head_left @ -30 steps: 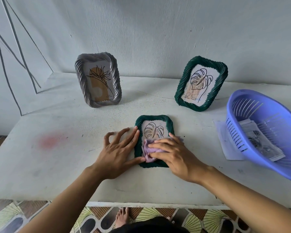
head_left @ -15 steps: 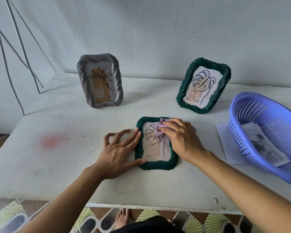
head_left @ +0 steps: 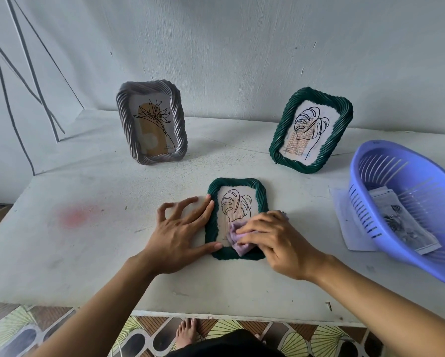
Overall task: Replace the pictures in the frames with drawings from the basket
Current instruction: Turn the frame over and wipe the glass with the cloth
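A small green woven frame (head_left: 261, 195) lies flat on the white table (head_left: 87, 240), showing a leaf line drawing. My left hand (head_left: 181, 233) rests flat against the frame's left edge, fingers spread. My right hand (head_left: 275, 239) presses a crumpled purple cloth (head_left: 237, 239) onto the lower part of the frame's glass. A grey woven frame (head_left: 152, 126) with a flower drawing stands at the back left. A larger green frame (head_left: 310, 130) with a leaf drawing stands at the back right. The purple basket (head_left: 406, 202) at the right holds printed sheets (head_left: 401, 220).
A white sheet of paper (head_left: 345, 222) lies under the basket's left side. The wall stands right behind the upright frames. The table's front edge runs just below my forearms, with patterned floor tiles and a bare foot beneath.
My right hand has dragged the purple cloth from the top of the flat frame's glass down to its lower part. My left hand has stayed at the frame's left edge.
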